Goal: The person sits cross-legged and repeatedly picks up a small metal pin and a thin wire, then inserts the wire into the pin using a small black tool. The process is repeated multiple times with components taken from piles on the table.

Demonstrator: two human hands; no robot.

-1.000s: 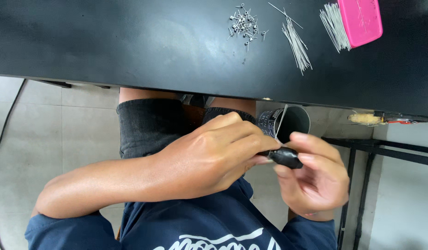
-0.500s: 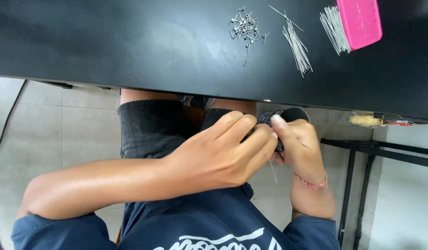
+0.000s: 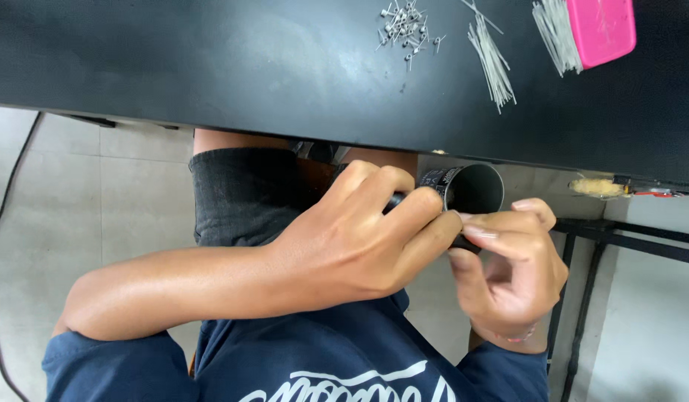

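Below the near edge of the black table (image 3: 210,67), in the head view, the person held a short black cylinder (image 3: 471,187) over the lap. Its long axis ran roughly left to right, and its open round mouth pointed up and to the right, toward the camera. The left hand (image 3: 352,238) was curled around the cylinder's body, with fingers (image 3: 415,212) wrapped over its printed side. The right hand (image 3: 512,260) pinched a small dark piece (image 3: 464,242) just under the cylinder's rim, thumb and forefinger closed together. On the table lay small screws (image 3: 404,26), thin metal pins (image 3: 493,63) and a pink case (image 3: 601,30), well apart from both hands.
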